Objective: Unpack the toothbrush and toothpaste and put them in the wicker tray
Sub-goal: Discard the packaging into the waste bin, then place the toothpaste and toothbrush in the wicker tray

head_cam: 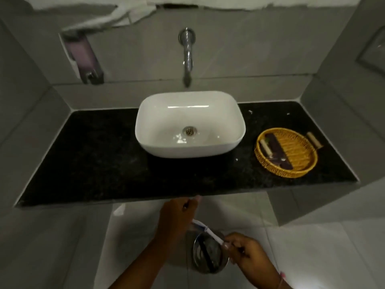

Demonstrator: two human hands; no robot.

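Two hands are low in the head view, below the front edge of the bench (104,155). Left hand (177,215) is curled shut w/ its fingers pinching one end of a thin white packet (205,229). Right hand (248,253) pinches the other end, so the packet is stretched between them. It has a bit of blue on it, but it's too blurry to read any words or brand, and I can't tell if it holds the toothbrush or the toothpaste.

Right under the packet is a shiny round metal bin (210,255) on the floor — something dark lies inside it.

Up on the black bench sits a white sink (189,124) in the middle, w/ a silver tap (187,57) coming out of the wall above it. On the right side of the bench, well apart from the hands, is the wicker tray (286,152). It is round and yellow w/ two pale handles. A dark flat strip (279,151) lies across the tray's inside — can't read anything on it.

A soap box (83,57) hangs on the wall at the left. No writing shows on it. A few white specks dot the bench near the sink.
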